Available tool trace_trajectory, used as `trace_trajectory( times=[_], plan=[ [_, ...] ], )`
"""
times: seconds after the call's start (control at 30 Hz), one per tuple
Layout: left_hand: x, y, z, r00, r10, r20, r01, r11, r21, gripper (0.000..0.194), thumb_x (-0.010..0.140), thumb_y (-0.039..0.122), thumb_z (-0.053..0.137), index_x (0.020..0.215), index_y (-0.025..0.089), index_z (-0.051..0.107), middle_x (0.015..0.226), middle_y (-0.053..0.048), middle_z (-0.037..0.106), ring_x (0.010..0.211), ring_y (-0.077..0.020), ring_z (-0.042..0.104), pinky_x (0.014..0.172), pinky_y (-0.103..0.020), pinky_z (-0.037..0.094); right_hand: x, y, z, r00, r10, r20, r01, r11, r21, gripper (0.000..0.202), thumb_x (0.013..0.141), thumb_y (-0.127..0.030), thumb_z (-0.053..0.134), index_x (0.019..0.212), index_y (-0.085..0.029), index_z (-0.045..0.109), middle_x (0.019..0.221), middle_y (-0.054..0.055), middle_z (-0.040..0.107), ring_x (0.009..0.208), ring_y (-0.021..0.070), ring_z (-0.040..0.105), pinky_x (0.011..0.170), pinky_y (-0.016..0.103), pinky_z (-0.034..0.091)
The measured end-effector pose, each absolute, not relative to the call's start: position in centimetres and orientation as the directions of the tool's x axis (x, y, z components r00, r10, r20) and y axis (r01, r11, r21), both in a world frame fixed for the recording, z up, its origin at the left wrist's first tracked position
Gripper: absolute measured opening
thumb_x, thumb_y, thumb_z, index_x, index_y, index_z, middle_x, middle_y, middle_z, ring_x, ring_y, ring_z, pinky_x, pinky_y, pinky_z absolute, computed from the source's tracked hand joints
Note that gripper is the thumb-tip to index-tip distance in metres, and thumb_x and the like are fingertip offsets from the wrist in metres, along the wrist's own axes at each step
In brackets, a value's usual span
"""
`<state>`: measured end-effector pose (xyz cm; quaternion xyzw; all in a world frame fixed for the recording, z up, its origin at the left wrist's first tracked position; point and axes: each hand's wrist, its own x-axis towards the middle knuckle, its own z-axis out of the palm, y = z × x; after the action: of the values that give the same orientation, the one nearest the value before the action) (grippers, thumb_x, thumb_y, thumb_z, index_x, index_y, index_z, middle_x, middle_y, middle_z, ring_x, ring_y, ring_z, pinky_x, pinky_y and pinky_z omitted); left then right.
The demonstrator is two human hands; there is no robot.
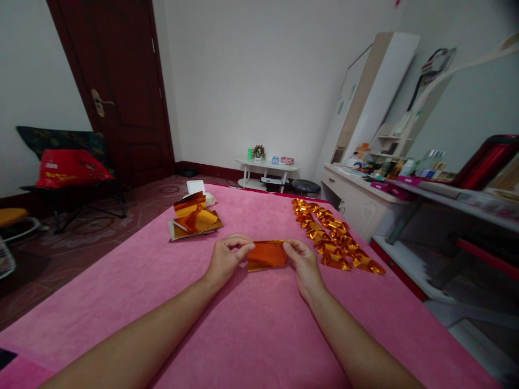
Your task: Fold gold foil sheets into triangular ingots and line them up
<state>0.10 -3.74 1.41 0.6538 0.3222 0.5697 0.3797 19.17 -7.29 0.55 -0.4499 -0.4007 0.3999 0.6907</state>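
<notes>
A shiny orange-gold foil sheet (266, 256) is stretched between my two hands, just above the pink cloth (259, 324). My left hand (228, 258) pinches its upper left corner between thumb and fingers. At the upper right corner, my right hand (303, 263) grips it the same way. A folded edge runs along the top of the sheet. Beyond my left hand lies a stack of gold foil sheets (197, 219). To the right of my right hand, several twisted gold foil pieces (332, 232) lie in rows.
Behind the foil stack are a white container (195, 187) and a pale item. A dressing table (352, 183) with bottles stands at the right. A small white table (267, 166) is by the far wall. A red bag (73, 168) rests on a chair at the left.
</notes>
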Motion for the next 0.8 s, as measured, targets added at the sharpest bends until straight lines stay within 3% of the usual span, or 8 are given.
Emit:
trace_trajectory(
  times=[0.17,0.33,0.53,0.8],
  plan=[
    [0.1,-3.6,1.2,0.125,0.861,0.493,-0.02,-0.495,0.869,0.01,0.072,0.022,0.065,0.067,0.016,0.071,0.075,-0.005,0.068,0.072,-0.0159,0.061,0.068,-0.025,0.047,18.9,-7.3,0.4,0.256,0.952,0.169,-0.223,0.228,-0.948,0.025,0.067,-0.037,0.071,0.081,-0.017,0.07,0.077,0.002,0.069,0.071,0.0172,0.062,0.069,0.029,0.048],
    [0.3,-3.7,1.2,0.166,0.889,0.428,-0.059,-0.424,0.904,0.013,0.071,0.024,0.067,0.065,0.013,0.07,0.072,-0.004,0.066,0.068,-0.0141,0.059,0.063,-0.022,0.045,19.0,-7.1,0.2,0.321,0.924,0.207,-0.234,0.289,-0.928,0.026,0.064,-0.037,0.074,0.082,-0.018,0.072,0.081,0.004,0.071,0.075,0.02,0.063,0.077,0.036,0.049],
    [0.7,-4.1,1.1,0.335,0.881,0.334,-0.085,-0.325,0.942,0.018,0.073,0.029,0.066,0.075,0.013,0.073,0.072,-0.005,0.068,0.065,-0.0141,0.059,0.061,-0.022,0.045,18.2,-7.6,0.9,0.298,0.918,0.263,-0.14,0.314,-0.939,0.017,0.065,-0.03,0.073,0.08,-0.02,0.073,0.079,0.002,0.071,0.074,0.0168,0.062,0.072,0.029,0.048],
    [1.4,-4.8,1.1,0.221,0.875,0.432,-0.029,-0.436,0.899,0.015,0.073,0.027,0.066,0.072,0.014,0.073,0.075,-0.007,0.07,0.07,-0.0161,0.061,0.065,-0.023,0.047,17.5,-7.7,0.8,0.385,0.912,0.139,-0.363,0.288,-0.886,0.022,0.055,-0.027,0.08,0.07,-0.017,0.067,0.067,-0.002,0.067,0.061,0.0111,0.059,0.062,0.024,0.046]
  ],
)
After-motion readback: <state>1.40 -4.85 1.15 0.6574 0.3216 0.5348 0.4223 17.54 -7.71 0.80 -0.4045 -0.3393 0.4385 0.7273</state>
